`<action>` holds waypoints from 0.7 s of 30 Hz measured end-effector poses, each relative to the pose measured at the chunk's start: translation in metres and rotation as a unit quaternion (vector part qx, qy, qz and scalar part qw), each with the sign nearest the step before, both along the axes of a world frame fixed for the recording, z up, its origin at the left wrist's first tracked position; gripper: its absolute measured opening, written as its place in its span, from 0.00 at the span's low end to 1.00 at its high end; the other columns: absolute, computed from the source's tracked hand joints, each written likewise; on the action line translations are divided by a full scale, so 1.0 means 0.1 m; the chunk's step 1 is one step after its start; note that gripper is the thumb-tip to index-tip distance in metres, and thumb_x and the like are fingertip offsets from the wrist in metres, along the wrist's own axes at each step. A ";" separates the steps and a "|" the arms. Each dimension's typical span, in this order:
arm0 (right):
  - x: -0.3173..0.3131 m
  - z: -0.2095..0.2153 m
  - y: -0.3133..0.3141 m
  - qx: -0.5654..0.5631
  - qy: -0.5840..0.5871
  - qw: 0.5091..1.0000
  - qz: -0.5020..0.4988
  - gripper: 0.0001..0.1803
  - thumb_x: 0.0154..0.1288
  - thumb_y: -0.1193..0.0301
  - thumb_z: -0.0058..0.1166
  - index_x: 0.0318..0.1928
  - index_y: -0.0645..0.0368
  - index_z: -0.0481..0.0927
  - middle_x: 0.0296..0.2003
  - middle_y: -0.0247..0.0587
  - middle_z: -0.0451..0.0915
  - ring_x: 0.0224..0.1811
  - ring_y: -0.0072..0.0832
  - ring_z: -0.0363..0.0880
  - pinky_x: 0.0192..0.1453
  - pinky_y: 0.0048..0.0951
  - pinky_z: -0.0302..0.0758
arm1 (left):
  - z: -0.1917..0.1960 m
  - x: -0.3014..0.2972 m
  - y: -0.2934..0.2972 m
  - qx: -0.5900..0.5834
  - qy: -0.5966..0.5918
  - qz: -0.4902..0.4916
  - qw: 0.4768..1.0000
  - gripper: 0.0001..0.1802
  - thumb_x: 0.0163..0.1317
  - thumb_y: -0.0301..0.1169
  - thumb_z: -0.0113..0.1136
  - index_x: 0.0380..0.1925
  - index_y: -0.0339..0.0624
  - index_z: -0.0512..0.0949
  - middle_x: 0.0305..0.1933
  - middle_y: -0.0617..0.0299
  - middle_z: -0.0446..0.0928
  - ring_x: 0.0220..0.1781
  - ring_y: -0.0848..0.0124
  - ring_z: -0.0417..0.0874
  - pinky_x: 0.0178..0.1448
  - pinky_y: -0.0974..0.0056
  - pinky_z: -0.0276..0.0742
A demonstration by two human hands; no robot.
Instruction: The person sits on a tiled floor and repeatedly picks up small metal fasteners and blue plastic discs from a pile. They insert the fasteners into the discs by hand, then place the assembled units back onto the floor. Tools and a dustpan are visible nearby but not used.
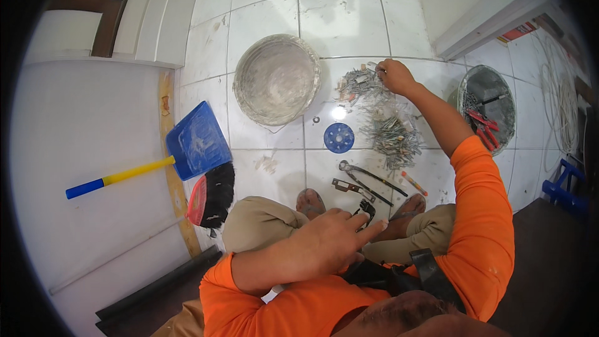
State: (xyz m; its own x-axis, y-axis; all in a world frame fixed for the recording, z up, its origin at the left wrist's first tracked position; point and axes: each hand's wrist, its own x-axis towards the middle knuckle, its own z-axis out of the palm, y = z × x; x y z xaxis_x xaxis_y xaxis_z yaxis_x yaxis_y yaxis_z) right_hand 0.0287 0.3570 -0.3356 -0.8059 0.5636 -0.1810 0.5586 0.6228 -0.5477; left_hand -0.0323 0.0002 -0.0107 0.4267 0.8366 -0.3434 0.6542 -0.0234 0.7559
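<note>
Nails and screws [390,131] lie in a loose heap on the white tiled floor [349,19], and the right hand [394,76] reaches out over the heap's far end, its fingers curled together on small metal bits there, though what they pinch is too small to tell. Left hand [331,240] rests low by the knees, its fingers mostly folded with one stretched toward a small black tool [366,210]. Pincers [368,178], a blue disc [339,137], an empty grey bucket [276,78] and a blue dustpan [196,140] lie nearby.
</note>
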 end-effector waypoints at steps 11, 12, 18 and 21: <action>-0.30 -0.19 -0.10 -0.014 -0.062 0.997 -0.050 0.14 0.67 0.65 0.62 0.48 0.58 0.89 0.49 0.54 0.85 0.54 0.52 0.84 0.59 0.48 0.79 | 0.00 -0.18 -0.02 -0.039 -0.031 0.012 0.999 0.42 0.63 0.37 0.72 0.75 0.39 0.65 0.58 0.49 0.77 0.55 0.52 0.83 0.63 0.52 0.76; -0.31 -0.22 -0.06 -0.028 -0.056 0.997 -0.054 0.14 0.66 0.65 0.62 0.46 0.59 0.90 0.48 0.55 0.86 0.52 0.53 0.85 0.58 0.48 0.80 | 0.00 -0.19 -0.02 -0.041 -0.030 0.013 0.999 0.42 0.63 0.37 0.72 0.75 0.39 0.65 0.58 0.49 0.77 0.55 0.52 0.83 0.63 0.52 0.76; -0.17 -0.31 0.22 -0.230 -0.022 0.964 -0.135 0.12 0.66 0.68 0.63 0.41 0.66 0.89 0.39 0.49 0.89 0.38 0.39 0.87 0.43 0.39 0.82 | 0.04 -0.23 0.06 -0.066 -0.035 0.005 0.997 0.42 0.65 0.39 0.70 0.77 0.43 0.63 0.65 0.48 0.75 0.58 0.49 0.81 0.65 0.52 0.75; -0.11 -0.23 0.30 -0.392 0.016 0.900 -0.189 0.12 0.67 0.70 0.63 0.43 0.67 0.87 0.37 0.42 0.87 0.34 0.30 0.84 0.37 0.34 0.79 | 0.05 -0.18 0.08 -0.057 -0.029 0.006 0.998 0.43 0.65 0.38 0.70 0.77 0.42 0.63 0.64 0.48 0.75 0.57 0.50 0.81 0.65 0.52 0.75</action>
